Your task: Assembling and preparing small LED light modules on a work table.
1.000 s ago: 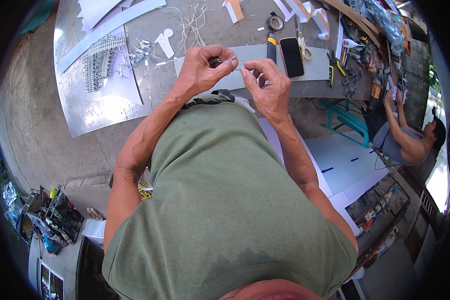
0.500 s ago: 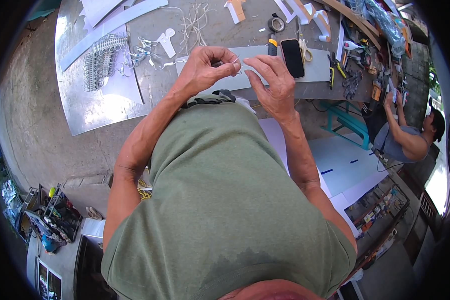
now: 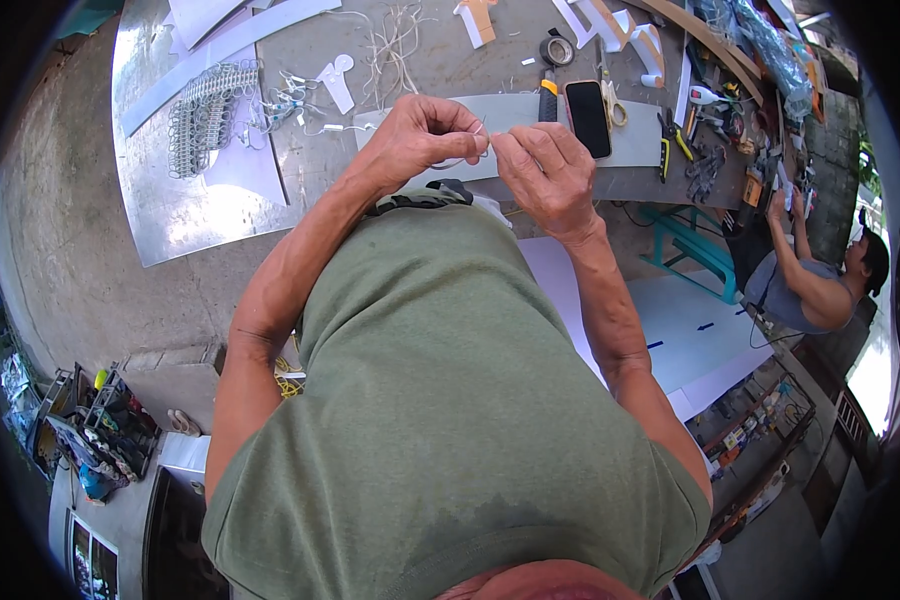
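Note:
Over the near edge of the table, my left hand (image 3: 425, 138) is closed in a pinch on a thin bent wire (image 3: 485, 128), small and pale, sticking out past the thumb and fingertip. My right hand (image 3: 548, 175) has its thumb and fingers pressed together right beside that wire; whatever lies in its fingertips is too small to make out. Beneath both hands is a long pale sheet strip (image 3: 625, 150). A dark-screened phone (image 3: 588, 120) rests just beyond my right hand, next to a yellow-handled tool (image 3: 548, 100).
Rows of wire loops (image 3: 205, 115) and loose cords (image 3: 395, 50) lie on the left and far table. Scissors (image 3: 617, 110), a tape roll (image 3: 557, 48) and yellow-black pliers (image 3: 667, 150) sit to the right. Another person (image 3: 805, 280) works at the right, near a teal stool (image 3: 692, 245).
My right hand has closed from spread fingers into a pinch and come in against the wire at my left fingertips. The left hand has barely shifted.

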The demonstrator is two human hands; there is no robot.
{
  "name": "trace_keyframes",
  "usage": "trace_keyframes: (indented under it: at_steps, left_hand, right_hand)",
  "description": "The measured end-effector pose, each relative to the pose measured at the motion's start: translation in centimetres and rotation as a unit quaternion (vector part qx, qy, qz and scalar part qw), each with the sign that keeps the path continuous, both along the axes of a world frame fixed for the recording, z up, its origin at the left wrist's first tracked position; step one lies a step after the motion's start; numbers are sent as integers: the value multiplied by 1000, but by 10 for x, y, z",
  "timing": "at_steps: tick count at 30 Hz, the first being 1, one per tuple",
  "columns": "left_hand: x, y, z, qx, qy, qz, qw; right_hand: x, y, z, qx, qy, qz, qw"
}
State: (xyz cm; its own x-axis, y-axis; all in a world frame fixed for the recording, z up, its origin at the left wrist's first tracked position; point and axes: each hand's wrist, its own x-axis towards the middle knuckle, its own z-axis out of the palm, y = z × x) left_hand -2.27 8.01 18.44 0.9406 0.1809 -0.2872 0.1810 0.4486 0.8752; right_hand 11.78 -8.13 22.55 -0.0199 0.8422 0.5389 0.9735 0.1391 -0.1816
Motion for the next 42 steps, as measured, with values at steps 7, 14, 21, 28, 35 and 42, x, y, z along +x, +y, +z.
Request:
trace_keyframes:
  at_steps: [7,14,21,28,35,42]
  left_hand:
    - [1,-3,-2,-5,-19,15,1000]
    - [2,-11,4,323,-101,75,938]
    - [3,-9,2,318,-107,55,941]
    - [0,-3,-2,129,-28,31,991]
    - [-1,1,-1,51,-21,17,998]
    - [-1,-1,-4,54,-31,8,998]
  right_hand:
    - [-7,1,-5,-4,56,-42,998]
    - [-21,0,-6,-145,681,-248,673]
    - [-9,-6,-3,-174,846,-184,470]
    - [-7,-10,5,-186,768,-160,591]
    - [-8,-9,-5,-56,237,-87,966]
    - [-11,-9,-4,6,23,-60,998]
